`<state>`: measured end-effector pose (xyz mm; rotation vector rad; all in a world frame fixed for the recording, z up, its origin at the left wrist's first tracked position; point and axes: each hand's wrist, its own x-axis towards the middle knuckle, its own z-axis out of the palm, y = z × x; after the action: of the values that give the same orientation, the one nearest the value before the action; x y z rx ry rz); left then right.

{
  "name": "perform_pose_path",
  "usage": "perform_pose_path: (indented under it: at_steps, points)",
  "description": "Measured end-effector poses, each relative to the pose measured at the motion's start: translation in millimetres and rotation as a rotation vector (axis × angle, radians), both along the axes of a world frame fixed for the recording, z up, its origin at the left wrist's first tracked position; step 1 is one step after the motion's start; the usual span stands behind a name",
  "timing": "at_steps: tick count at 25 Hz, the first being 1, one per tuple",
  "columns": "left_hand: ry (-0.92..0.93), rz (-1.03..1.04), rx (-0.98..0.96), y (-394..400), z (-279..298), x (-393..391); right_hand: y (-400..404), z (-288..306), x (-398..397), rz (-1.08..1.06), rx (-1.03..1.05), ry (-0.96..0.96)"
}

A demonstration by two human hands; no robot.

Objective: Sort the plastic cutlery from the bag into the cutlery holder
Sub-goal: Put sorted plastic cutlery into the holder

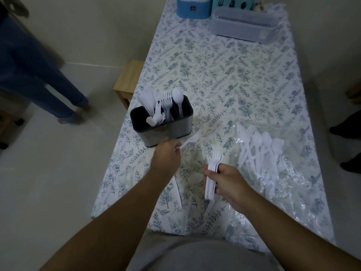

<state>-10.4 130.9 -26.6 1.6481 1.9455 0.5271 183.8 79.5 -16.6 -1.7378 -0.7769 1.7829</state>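
A: Far end of table, top of frame?
B: Blue container (194,6), teal box (232,3), clear lidded box (242,24).
A: Left of the table?
B: Wooden stool (128,79); a bystander's jeans-clad legs (39,75), upper left.
A: Table covering?
B: Floral-print tablecloth (224,75).

A domestic room is indicated: a floral tablecloth (224,79) is spread centre frame, a wooden stool (128,79) stands at left, and storage containers (242,26) are set along the top.

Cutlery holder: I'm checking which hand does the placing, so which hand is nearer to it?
Left. The left hand holds a single fork just in front of the cutlery holder; the right hand grips a fork stack farther back, to its right.
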Motion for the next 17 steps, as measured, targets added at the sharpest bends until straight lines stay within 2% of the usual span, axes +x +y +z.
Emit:
perform_pose_path:
  at_steps: [2,6,13,17]
  points:
    - [-0.110,0.000,0.014,-16,17,13,5,4,-1,-0.030,0.038,0.002]
    - [-0.200,-0.072,0.006,-52,37,43,9,8,-8,-0.021,0.092,-0.013]
    - [-0.202,-0.204,-0.063,-56,38,38,4,12,-12,0.046,0.144,-0.036]
    - [-0.358,-0.073,-0.144,-60,43,42,4,12,-13,0.120,0.124,-0.073]
